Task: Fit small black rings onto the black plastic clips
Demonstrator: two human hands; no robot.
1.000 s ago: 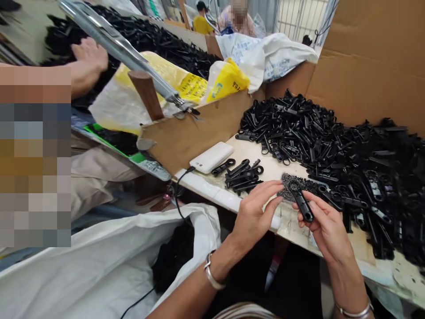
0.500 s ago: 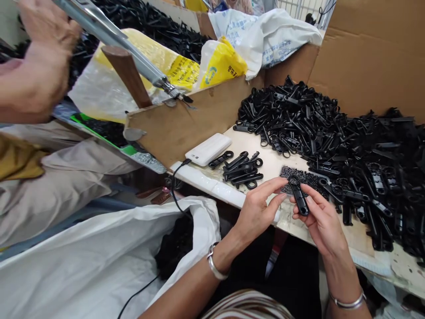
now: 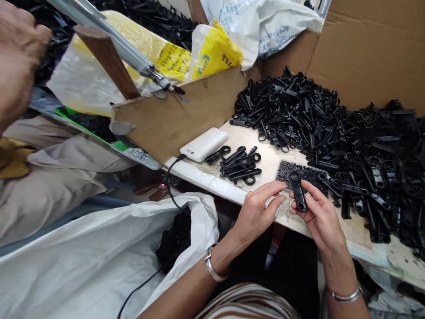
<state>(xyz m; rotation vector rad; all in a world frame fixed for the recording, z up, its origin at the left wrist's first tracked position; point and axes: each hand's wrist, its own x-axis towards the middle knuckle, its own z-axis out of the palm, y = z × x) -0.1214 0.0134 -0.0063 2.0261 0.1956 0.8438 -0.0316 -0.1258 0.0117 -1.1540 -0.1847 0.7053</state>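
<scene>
Between the thumb and fingers of my right hand [image 3: 320, 215] is a black plastic handle [image 3: 298, 191] with a round ring end pointing up and away. My left hand [image 3: 260, 206] is just left of the handle, thumb and index finger apart, with a small gap to it; I see nothing in its fingers. Behind both hands lies a shallow clear tray of tiny dark parts [image 3: 285, 170], partly hidden by the handle and my right fingers. A small group of similar black handles [image 3: 241, 165] rests on the table to the left.
Large heaps of black plastic parts [image 3: 292, 106] cover the table's back and right. A white power bank [image 3: 204, 144] with a black cable lies near a wooden divider [image 3: 172, 113]. Below left is an open white sack [image 3: 83, 257]. Another person's hand [image 3: 20, 62] shows at upper left.
My left fingers have come away from the handle's ring end, which they were touching. The handle stays in my right hand. The other person's hand has shifted left in the view.
</scene>
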